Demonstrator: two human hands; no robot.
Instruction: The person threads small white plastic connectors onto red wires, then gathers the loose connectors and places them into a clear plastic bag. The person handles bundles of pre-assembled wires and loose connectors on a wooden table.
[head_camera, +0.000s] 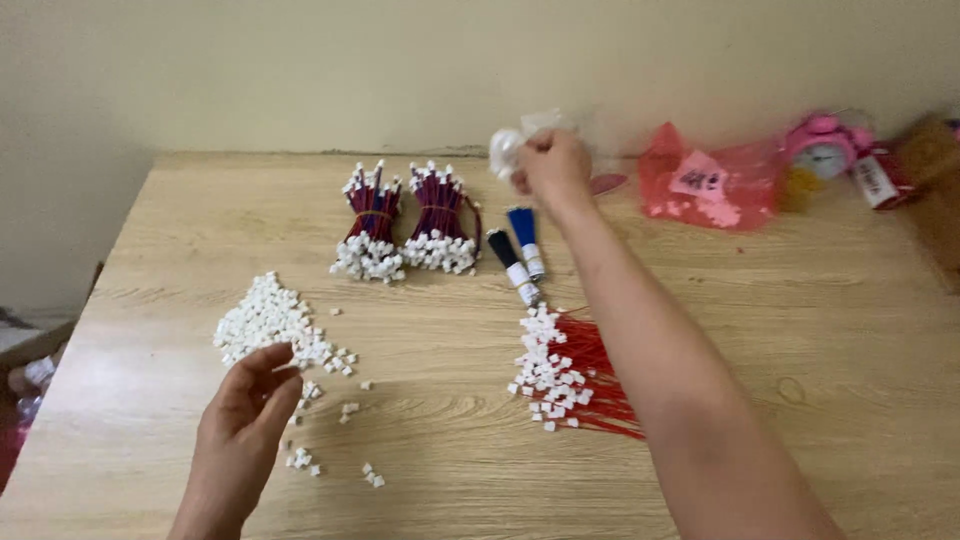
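- Presently we are in a sorting step, as we judge it: our left hand (240, 420) hovers at the near edge of the heap of white plastic caps (268, 322) on the table (800, 330), fingers loosely curled and spread, pinching nothing that we can see.
- Our right hand (552, 166) is stretched to the far side of the table, its grip pressed together around a crumpled clear plastic bag (518, 138).
- Between the hands lie the loose red wires (578, 375), already tipped with white caps, and beyond them two banded bundles of dark red wires (405, 220).
- Two small tubes (520, 255), one black and one blue, lie just beside the right forearm.
- A next move, in our judgement, calls for a fine fingertip pinch on a single cap; stray caps near the left hand scatter easily.
- Hard to make out: the bag is blurred and we cannot tell its contents.
- At the far right a red plastic bag (705, 185), a pink alarm clock (825, 145) and a small bottle (875, 178) are blurred; a brown object there is cut off by the frame.
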